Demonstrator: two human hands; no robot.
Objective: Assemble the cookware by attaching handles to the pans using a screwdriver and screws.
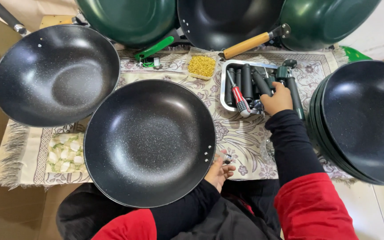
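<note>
Wok (150, 142): black, speckled non-stick, no handle fitted; sits centre on the patterned cloth (241, 133), tilted toward the person, its near rim over the lap.

Left hand (218, 171): at the wok's right rim, beside the two rivet holes; fingers curled shut around a small metal fitting (224, 157) pressed against the rim.

Right hand (277, 98): reaching into the metal tray (224, 84); fingers closed on a black handle (263, 84) among the others lying there. Sleeve black, red further up the arm.

Tray contents: several black handles side by side, plus a red-handled screwdriver (241, 101) lying slantwise at the near edge.

Beside the tray, left: small square dish of yellow screws (202, 66).

Left of the wok: second black wok (56, 73), also without handle, its rim just beside the first one's. Below it, a clear bag of white parts (65, 153) on the cloth.

Right: stack of black woks (363, 122), nested, leaning.

Far edge: two green woks (130, 20) (325, 20) and one black wok between them, all propped up; a green handle (154, 49) and a wooden handle (245, 44) point toward the cloth.
</note>
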